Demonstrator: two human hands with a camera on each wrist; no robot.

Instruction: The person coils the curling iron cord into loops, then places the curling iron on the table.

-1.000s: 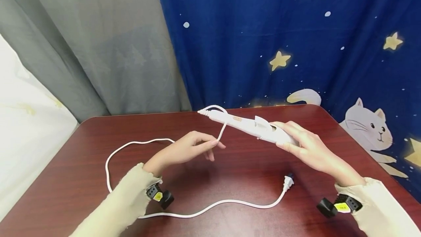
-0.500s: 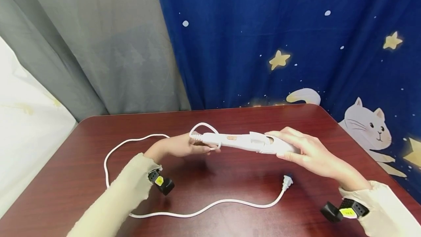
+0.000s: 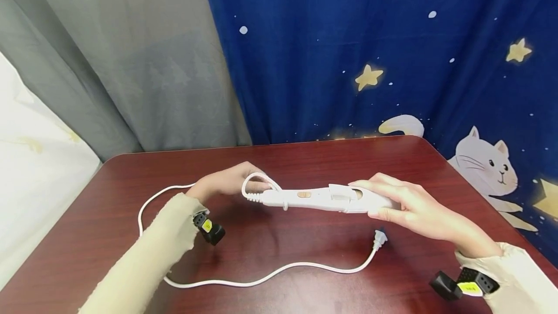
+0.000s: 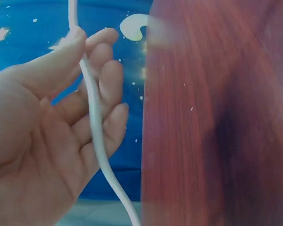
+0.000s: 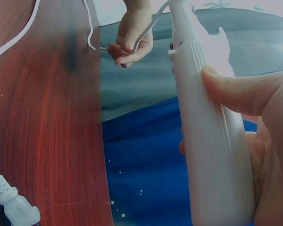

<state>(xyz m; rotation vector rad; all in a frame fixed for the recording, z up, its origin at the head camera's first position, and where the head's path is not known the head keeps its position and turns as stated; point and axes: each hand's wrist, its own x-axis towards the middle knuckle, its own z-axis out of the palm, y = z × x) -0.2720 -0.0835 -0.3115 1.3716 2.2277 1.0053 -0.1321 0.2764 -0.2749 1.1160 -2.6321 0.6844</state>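
My right hand (image 3: 407,202) grips the thick right end of a white corded hair iron (image 3: 316,199), thumb along its ribbed side in the right wrist view. Held nearly level over the table, the iron shows a gold-coloured button and a raised flap. Its ribbed cord end points left, and the cord bends back there in a loop. Close behind that loop, my left hand (image 3: 231,180) pinches the white cord (image 4: 96,125) between thumb and index finger, the other fingers loosely bent. In the head view the loop and the iron's end partly hide the left fingertips.
The rest of the cord curves across the dark red table (image 3: 305,236), passing under the left sleeve. Its two-prong plug (image 3: 380,238) lies on the tabletop before the right hand. Behind the table hang grey and blue star-print curtains (image 3: 296,62).
The hair iron has come down from a tilt to nearly level and shifted slightly left in my right hand. My left hand has drawn back leftward, still pinching the cord.
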